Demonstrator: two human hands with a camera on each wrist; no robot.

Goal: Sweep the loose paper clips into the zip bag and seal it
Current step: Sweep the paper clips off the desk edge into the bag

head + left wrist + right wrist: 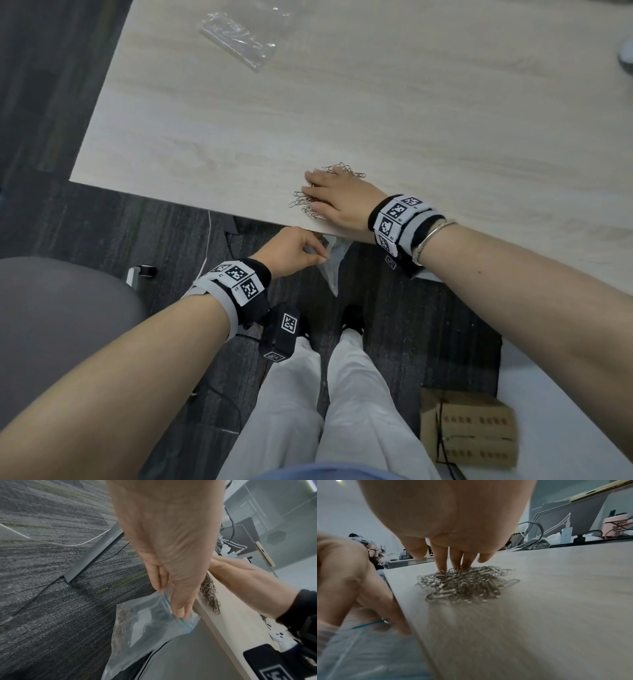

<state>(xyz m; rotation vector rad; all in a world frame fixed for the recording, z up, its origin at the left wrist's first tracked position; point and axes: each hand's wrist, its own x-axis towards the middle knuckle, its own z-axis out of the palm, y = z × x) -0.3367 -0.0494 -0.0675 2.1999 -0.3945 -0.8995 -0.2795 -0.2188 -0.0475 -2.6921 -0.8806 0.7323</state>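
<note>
Head view: one pile of silver clips lies on a pale wood table, close to its near edge, too tangled to count. The right hand lies flat on the pile, fingers straight and close together; in the right wrist view the fingertips press into the far side of the clips.

Just below the table edge, the left hand holds one clear zip bag by its mouth. In the left wrist view the thumb and fingers pinch the rim beside the blue zip strip, and the bag hangs open with some clips already at its bottom.

A second, crumpled clear packet lies at the far left of the table, well apart from the pile.

Both wrists wear black bands with square black-and-white coded tags; no writing on them can be read. The right wrist also has thin silver bangles.

On the dark carpet near the person's white trousers sits one cardboard box; its print is too blurred to read. In the right wrist view a pink tub in the background bears lettering too small to read.
</note>
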